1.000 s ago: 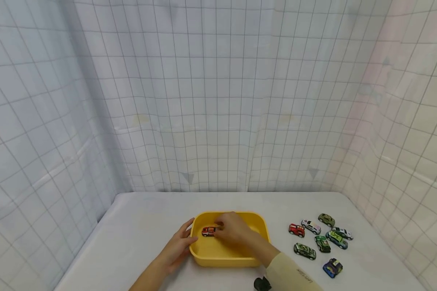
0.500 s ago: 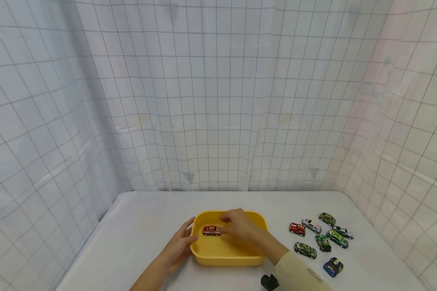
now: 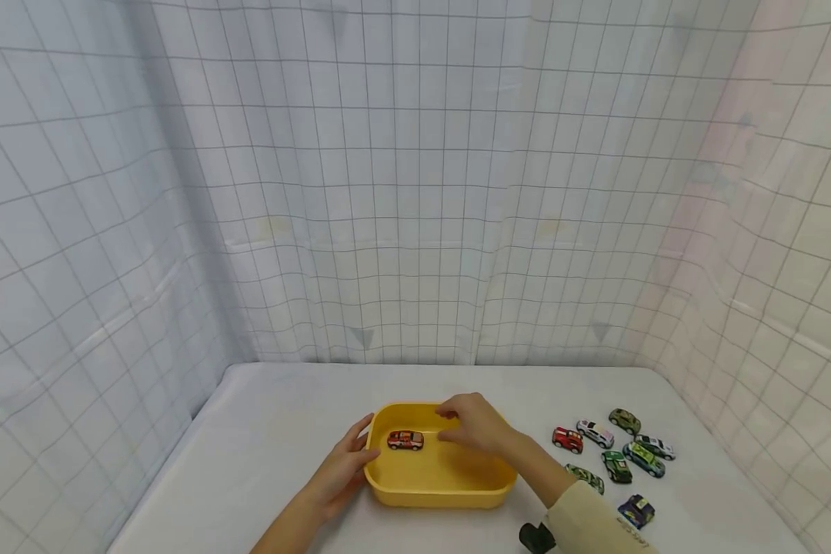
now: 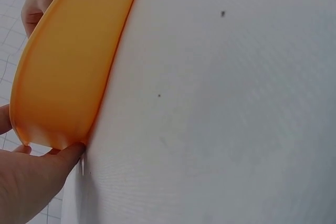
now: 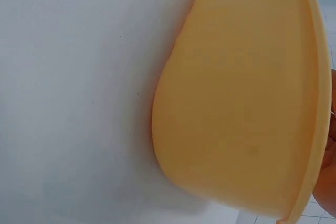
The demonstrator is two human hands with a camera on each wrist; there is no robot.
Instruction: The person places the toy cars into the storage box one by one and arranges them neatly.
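A yellow tub [image 3: 436, 492] stands on the white table near its front edge. A small red and orange toy car [image 3: 405, 440] lies inside at the tub's left. My left hand [image 3: 346, 465] rests flat against the tub's left wall with straight fingers; the left wrist view shows the tub wall [image 4: 68, 72] with a fingertip [image 4: 63, 156] touching it. My right hand [image 3: 474, 425] hovers over the tub's middle, fingers loosely curled, holding nothing and apart from the car. The right wrist view shows only the tub's outer wall [image 5: 247, 98].
Several toy cars lie in a loose group on the table at the right: a red one [image 3: 566, 439], a white one [image 3: 595, 432], green ones [image 3: 616, 465] and a blue one [image 3: 635, 511]. Gridded white curtains close off the back and both sides.
My right hand has let go of the red and orange car, which now lies in the tub, and has drawn back to the right. The left hand has stayed on the tub.
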